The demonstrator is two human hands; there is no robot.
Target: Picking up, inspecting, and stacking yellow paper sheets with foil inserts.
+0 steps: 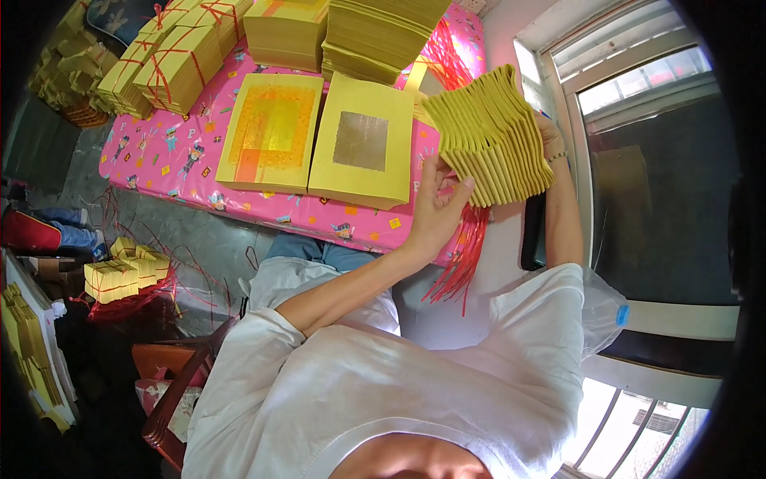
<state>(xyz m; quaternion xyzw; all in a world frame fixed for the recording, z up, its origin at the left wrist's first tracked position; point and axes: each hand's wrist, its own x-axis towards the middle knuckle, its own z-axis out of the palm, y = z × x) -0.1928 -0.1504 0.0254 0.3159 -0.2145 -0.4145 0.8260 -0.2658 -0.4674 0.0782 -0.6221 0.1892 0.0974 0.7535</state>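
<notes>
A thick bundle of folded yellow paper, its folded edges fanned in ridges, stands tilted at the right end of the table. My left hand holds its lower left corner, thumb against the front edge. On the far right side my right hand grips the same bundle; most of its fingers are hidden behind the paper. Left of the bundle lies a stack of yellow paper with a silver square. Beside that is another stack with an orange and gold patch. Red strings hang below the bundle over the table's edge.
The pink patterned tablecloth also bears tall yellow paper stacks and red-tied bundles at the back. A window borders the right side. More tied yellow bundles sit low at left, near a wooden chair.
</notes>
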